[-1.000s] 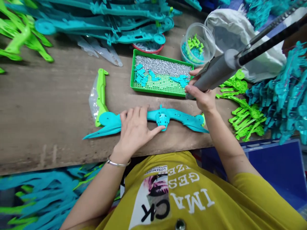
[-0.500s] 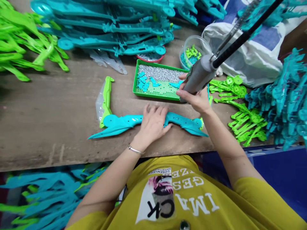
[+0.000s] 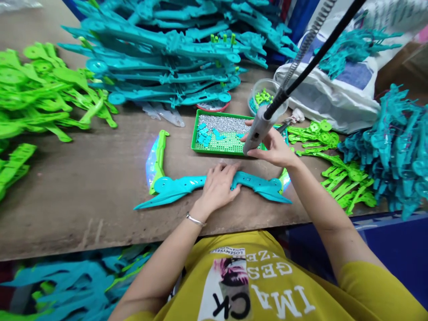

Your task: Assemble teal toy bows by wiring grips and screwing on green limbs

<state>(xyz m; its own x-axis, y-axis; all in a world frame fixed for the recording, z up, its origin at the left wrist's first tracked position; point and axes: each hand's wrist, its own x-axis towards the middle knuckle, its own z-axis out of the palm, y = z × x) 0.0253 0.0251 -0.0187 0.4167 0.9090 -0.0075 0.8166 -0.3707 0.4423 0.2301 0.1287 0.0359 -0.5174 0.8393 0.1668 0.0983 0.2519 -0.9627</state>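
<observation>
A turquoise toy bow (image 3: 182, 187) lies on the table in front of me, with bright green arms (image 3: 159, 156) at its ends. The clear piece (image 3: 152, 162) on the left arm glows blue-violet. My left hand (image 3: 219, 185) is laid over the bow's middle, fingers across its far edge and thumb on the near side, hiding the grip. In my right hand (image 3: 276, 147) is a grey electric screwdriver (image 3: 259, 131), tilted above the right end of the green tray (image 3: 217, 150). Its tip is hidden from me. The tray contains silver screws (image 3: 222, 124) and small turquoise pieces (image 3: 203, 136).
Turquoise bow parts (image 3: 160, 58) are piled at the back. Green parts are heaped at left (image 3: 56, 93) and right (image 3: 347, 178). A clear tub (image 3: 286, 104) of small pieces stands behind the tray. The screwdriver hangs from a spring (image 3: 304, 44) and black cable (image 3: 321, 55).
The bow's clear end pieces now glow; before, the left one looked unlit. My view has shifted, so the scene sits lower. The screwdriver has tilted slightly, and my left hand stays on the bow.
</observation>
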